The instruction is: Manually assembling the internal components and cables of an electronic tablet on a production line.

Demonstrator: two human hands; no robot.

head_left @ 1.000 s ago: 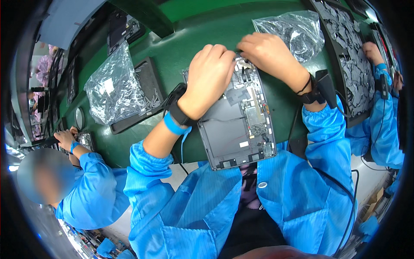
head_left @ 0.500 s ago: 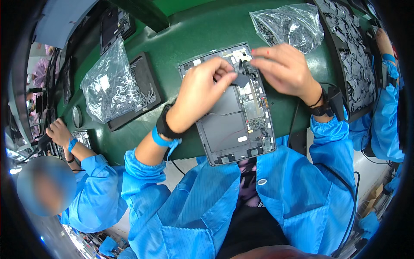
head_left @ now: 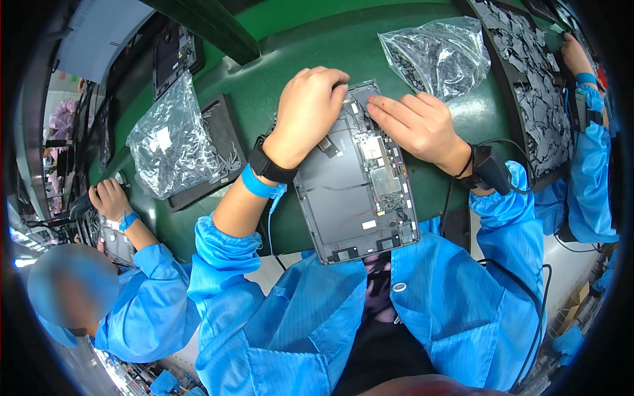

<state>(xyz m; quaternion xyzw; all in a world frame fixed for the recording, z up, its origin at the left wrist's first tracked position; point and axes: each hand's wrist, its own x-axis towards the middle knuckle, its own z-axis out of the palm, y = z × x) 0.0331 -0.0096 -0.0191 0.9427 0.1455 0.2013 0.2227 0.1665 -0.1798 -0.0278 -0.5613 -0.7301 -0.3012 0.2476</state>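
Observation:
An opened tablet lies face down in front of me, its bare inside showing a long circuit board along the right. My left hand is over its upper left part, fingers curled and thumb against them; what they hold is hidden. A small dark grey piece shows just beneath that hand, and I cannot tell whether it is held. From the right, my right hand reaches in with fingers closed, fingertips at the tablet's upper right end. Whatever is between them is too small to make out.
On the left, a clear plastic bag lies over a dark foam tray of small parts. Another bag of dark pieces lies at the far right, near a long tray of grey pieces. Co-workers sit on both sides.
My left hand has moved up and left, toward the tablet's far edge. The grey piece moved left and down from between the hands. My right hand came lower and closed inward.

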